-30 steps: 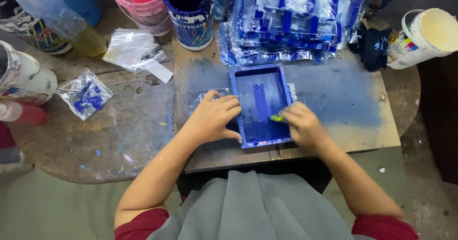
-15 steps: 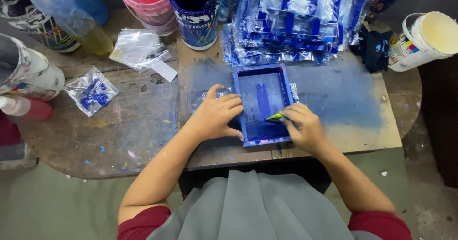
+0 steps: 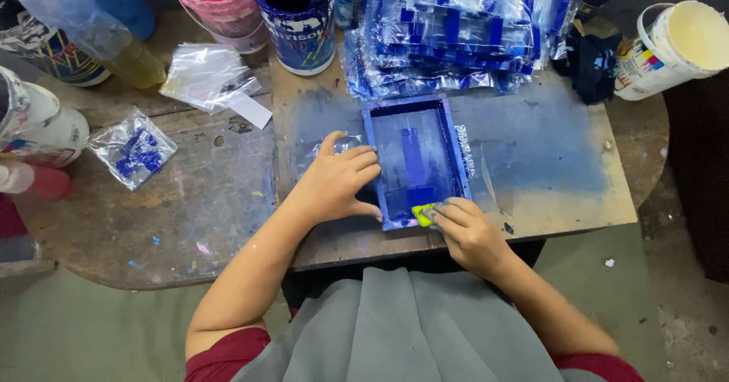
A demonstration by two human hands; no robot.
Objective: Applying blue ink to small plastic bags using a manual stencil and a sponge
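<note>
left hand [image 3: 338,181] steadying blue frame [image 3: 414,159], right hand [image 3: 467,234] gripping yellow squeegee [image 3: 422,214]

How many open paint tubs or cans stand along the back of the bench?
3: a pink bucket at top centre-left, a dark blue can beside it, and a white tub at far right. Others at the left edge may be cropped.

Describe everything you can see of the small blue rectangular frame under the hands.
The small blue rectangular frame lies flat on a blue-stained wooden board, long side running away from the person. Raised blue-coated edges surround a recessed, translucent-looking panel with a darker blue strip down its middle. The left hand presses its left edge; the right hand holds a small yellow-green tool at the near edge.
</note>
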